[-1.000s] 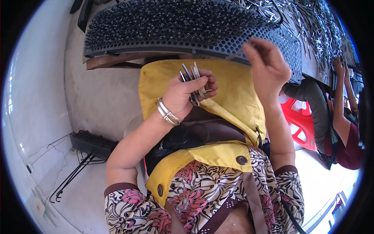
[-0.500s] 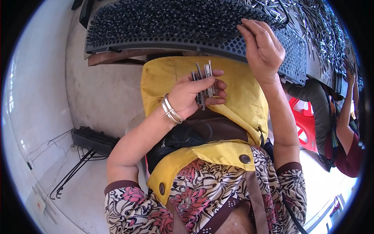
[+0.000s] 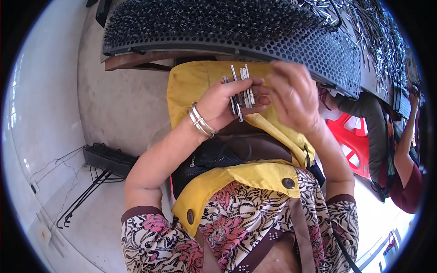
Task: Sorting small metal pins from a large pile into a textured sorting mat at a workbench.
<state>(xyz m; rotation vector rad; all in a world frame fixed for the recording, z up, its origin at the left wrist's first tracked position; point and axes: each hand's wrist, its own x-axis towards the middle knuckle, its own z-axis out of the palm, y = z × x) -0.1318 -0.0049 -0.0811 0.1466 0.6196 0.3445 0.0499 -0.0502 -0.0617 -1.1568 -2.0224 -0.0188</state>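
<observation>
Several thin metal strips (image 3: 246, 93) lie in my left hand (image 3: 224, 101), pinned under the thumb with their ends sticking out both ways. My right hand (image 3: 296, 98) is just to the right of them, above the yellow apron (image 3: 195, 75). Its fingers are smeared by motion, so I cannot make out whether they hold anything. Beyond both hands sits a dark perforated tray (image 3: 314, 57), its holes packed with upright dark pieces (image 3: 205, 22) over most of its length. Toward its right end the holes show bare.
A heap of loose metal strips (image 3: 371, 36) covers the table at the upper right. Below it are a red plastic stool (image 3: 353, 141) and another person's arm (image 3: 405, 141). A black metal-framed object (image 3: 109, 161) stands on the floor at left.
My right hand has come back from the tray's right part toward my left hand. The left hand still holds the strips and has barely moved.
</observation>
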